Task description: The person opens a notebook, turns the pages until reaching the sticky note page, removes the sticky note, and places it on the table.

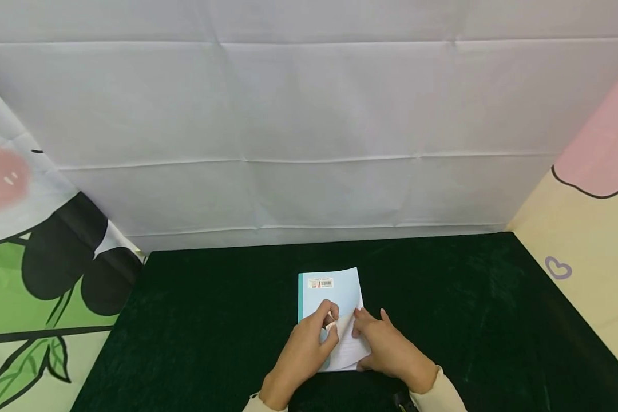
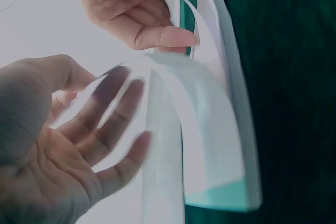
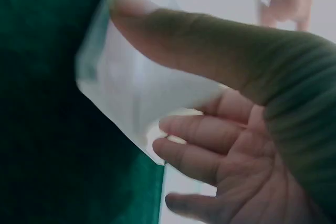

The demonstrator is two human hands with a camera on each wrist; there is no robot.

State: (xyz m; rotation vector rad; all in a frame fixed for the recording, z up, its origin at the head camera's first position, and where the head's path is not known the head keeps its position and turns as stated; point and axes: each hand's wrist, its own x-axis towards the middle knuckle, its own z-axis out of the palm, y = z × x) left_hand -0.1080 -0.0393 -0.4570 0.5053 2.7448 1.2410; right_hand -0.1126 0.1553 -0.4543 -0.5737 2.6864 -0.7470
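A notebook (image 1: 335, 292) with a light blue cover, a teal spine strip and a barcode label lies on the dark green cloth. Its cover is bent up at the lower part, and lined white pages (image 1: 352, 346) show beneath. My left hand (image 1: 309, 343) pinches the raised edge between thumb and forefinger. At the right side my right hand (image 1: 391, 343) holds the notebook's edge, its thumb by the lower corner. In the left wrist view the bent cover (image 2: 210, 114) arches beside the left fingers. The right thumb (image 3: 194, 40) lies along the pages in the right wrist view.
The dark green cloth (image 1: 211, 320) covers the table. A white creased sheet (image 1: 309, 131) hangs behind it. Printed cartoon panels stand at the left (image 1: 31, 229) and right (image 1: 587, 240). A small black item (image 1: 404, 400) shows by the right sleeve.
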